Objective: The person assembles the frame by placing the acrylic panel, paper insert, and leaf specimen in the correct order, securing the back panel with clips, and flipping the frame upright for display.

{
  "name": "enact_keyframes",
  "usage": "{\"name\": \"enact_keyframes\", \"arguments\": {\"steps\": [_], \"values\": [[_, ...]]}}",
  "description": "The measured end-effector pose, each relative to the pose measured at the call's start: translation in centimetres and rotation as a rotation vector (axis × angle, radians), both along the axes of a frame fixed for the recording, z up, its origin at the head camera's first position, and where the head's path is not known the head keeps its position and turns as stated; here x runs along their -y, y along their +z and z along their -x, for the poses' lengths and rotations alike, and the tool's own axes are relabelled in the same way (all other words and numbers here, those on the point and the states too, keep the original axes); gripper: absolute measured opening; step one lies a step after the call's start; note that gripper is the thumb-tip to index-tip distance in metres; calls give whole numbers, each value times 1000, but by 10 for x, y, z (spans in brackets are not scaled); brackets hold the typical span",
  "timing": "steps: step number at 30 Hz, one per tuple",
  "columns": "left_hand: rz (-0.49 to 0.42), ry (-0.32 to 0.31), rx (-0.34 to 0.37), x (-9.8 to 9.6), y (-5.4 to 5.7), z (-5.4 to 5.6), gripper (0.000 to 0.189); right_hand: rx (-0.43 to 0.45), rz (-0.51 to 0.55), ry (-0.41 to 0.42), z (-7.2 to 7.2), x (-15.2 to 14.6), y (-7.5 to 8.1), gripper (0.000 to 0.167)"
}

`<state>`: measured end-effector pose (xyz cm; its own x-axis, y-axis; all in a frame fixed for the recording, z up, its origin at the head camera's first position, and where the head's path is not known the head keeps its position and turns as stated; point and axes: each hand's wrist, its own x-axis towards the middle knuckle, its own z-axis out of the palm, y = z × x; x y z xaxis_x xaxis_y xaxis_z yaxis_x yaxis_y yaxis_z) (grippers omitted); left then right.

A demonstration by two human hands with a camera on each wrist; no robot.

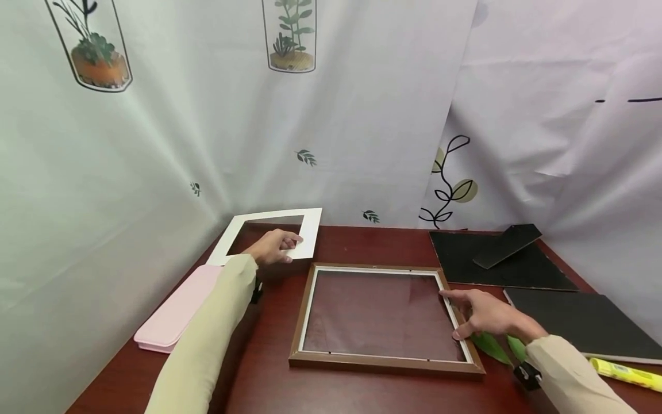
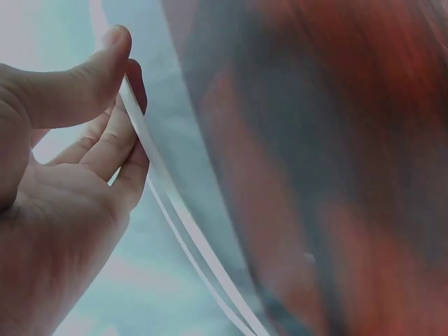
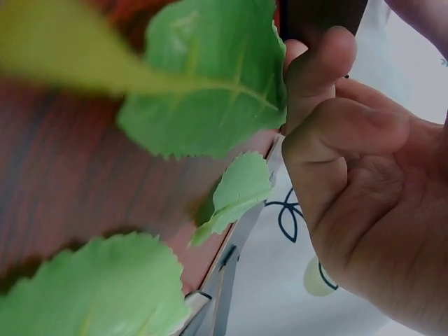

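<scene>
"Head view: what is each hand doing?"

"The left hand point(image 1: 271, 247) pinches a white mat point(image 1: 311, 227) near its close right corner; the left wrist view shows the thumb on one face and fingers on the other. The right hand point(image 1: 481, 313) has index finger and thumb spread apart at the right rail of a brown frame point(image 1: 380, 363), its other fingers bent. I cannot tell whether it grips or only touches."

"Where are those two things?"

"The frame lies flat on the dark red tabletop point(image 1: 269, 345), front and centre. The mat, with a rectangular opening, is at the far left, by the pale cloth wall point(image 1: 377, 132)."

"And around them?"

"Green leaves point(image 1: 488, 346) with toothed edges lie just beside the frame, below the right hand. A pink case point(image 1: 178, 310) sits beyond the left sleeve. Farther right are a black board point(image 1: 450, 259) with a short black strip point(image 1: 507, 246) on it, a second dark board point(image 1: 584, 319) nearer, and a yellow tube point(image 1: 626, 372)."
</scene>
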<state>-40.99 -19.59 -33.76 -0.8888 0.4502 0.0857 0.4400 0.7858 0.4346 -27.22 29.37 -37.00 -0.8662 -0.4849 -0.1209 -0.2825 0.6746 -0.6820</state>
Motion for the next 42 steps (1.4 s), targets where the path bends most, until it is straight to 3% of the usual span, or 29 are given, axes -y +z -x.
{"name": "enact_keyframes", "arguments": {"steps": [9,14,17,21,24,26,31,35,42], "values": [[34,-66,-111,-38,8,-15,61,20,-22,-79,14,28,-4,95],[62,-113,-116,-73,9,-31,63,24,-39,-116,19,43,-5,96],[59,-124,-123,-97,15,-43,63,-48,-91,-92,25,51,-2,95],[48,-147,-137,-126,24,-60,63,-243,-142,-94,32,57,0,79],[36,-178,-142,-142,27,-70,63,-314,-35,-182,34,60,4,61],[34,-208,-162,-151,27,-74,62,-312,92,-247,36,63,8,53],[45,-256,-196,-168,24,-80,62,-190,381,-301,39,77,18,56],[79,-283,-204,-181,23,-87,62,-94,482,-291,37,84,19,60],[132,-321,-223,-194,18,-96,62,-51,577,-280,33,84,15,64]]}}
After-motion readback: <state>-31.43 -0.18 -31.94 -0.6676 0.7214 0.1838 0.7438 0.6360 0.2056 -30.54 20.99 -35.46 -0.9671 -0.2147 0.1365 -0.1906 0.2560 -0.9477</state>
